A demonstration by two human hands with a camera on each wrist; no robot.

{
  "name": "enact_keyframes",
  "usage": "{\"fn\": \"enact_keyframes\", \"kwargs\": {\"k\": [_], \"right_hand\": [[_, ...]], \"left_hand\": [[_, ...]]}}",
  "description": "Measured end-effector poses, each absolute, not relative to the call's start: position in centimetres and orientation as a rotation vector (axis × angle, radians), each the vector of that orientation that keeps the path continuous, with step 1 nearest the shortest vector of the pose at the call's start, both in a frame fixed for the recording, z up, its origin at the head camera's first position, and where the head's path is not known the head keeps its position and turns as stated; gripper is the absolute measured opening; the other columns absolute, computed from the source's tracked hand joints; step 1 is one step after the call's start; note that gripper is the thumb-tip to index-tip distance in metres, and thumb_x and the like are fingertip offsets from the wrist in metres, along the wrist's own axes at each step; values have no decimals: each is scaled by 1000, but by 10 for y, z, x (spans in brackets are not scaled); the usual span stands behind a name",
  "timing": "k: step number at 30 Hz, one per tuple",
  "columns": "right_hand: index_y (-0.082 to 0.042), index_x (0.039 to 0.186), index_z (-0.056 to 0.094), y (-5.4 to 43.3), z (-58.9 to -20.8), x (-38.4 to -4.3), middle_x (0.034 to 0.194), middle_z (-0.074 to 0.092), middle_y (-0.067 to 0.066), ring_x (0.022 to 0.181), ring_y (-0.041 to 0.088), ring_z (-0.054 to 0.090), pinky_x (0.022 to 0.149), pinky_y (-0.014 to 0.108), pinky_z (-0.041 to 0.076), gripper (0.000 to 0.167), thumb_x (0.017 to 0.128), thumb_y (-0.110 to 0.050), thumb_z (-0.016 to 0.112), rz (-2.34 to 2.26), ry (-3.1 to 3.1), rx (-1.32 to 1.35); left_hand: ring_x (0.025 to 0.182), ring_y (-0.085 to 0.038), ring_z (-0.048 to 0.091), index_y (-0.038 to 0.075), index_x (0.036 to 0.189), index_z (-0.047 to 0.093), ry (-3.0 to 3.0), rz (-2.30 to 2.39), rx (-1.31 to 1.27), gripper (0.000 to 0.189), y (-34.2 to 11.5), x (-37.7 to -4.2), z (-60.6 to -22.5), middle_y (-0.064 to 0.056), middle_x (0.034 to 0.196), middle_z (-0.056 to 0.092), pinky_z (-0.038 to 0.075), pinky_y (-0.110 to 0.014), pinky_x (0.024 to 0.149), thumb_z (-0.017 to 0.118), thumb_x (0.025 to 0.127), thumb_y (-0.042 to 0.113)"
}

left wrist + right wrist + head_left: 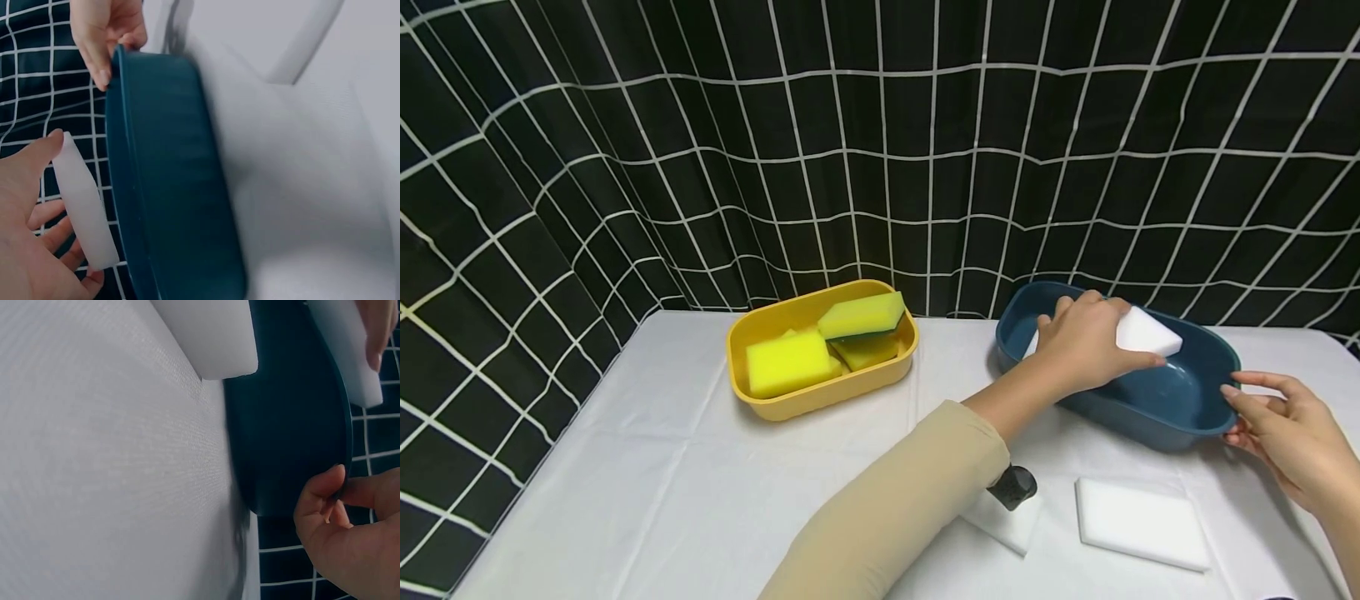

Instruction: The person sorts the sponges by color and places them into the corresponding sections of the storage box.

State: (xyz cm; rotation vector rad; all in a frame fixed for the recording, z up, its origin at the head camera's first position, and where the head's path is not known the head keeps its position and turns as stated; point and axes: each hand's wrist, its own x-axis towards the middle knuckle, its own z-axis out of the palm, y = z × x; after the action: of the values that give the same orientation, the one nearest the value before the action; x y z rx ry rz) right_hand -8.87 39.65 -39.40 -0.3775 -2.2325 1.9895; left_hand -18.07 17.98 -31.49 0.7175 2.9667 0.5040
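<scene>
My left hand (1086, 342) grips a white sponge block (1146, 333) between thumb and fingers, above the blue basin (1195, 392). In the left wrist view the white block (84, 200) spans from thumb to fingertips, beside the basin's rim. My right hand (1292, 425) pinches the rim at the basin's right end, thumb and finger on either side of it in the right wrist view. Two more white blocks lie on the cloth in front: one flat block (1142, 525) in full sight, another block (1011, 521) partly covered by the left forearm.
At the left stands a yellow basin (820, 400) with several yellow sponges (786, 364), one showing a dark green side. A white cloth (662, 467) covers the table. Behind hangs a black curtain (880, 167) with a white grid. A black strap piece (1015, 487) shows at the left wrist.
</scene>
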Motion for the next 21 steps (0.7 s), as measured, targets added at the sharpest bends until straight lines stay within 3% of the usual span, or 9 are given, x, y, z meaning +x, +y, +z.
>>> {"fn": "enact_keyframes", "kwargs": {"k": [9, 21], "right_hand": [[-31, 112, 49, 397, -394, -89, 77, 57, -9, 61, 5, 58, 53, 17, 55, 22, 109, -10, 55, 1986, -2242, -384], [-32, 111, 48, 396, -394, -90, 77, 56, -9, 60, 5, 58, 53, 17, 55, 22, 110, -11, 54, 1946, -2267, -405]], "left_hand": [[107, -2, 45, 46, 139, 61, 2996, 452, 685, 63, 197, -179, -311, 23, 128, 55, 41, -26, 90, 71, 86, 76], [114, 0, 47, 48, 144, 57, 3003, 449, 665, 68, 204, -177, -307, 25, 136, 53, 44, -27, 97, 69, 85, 79]]}}
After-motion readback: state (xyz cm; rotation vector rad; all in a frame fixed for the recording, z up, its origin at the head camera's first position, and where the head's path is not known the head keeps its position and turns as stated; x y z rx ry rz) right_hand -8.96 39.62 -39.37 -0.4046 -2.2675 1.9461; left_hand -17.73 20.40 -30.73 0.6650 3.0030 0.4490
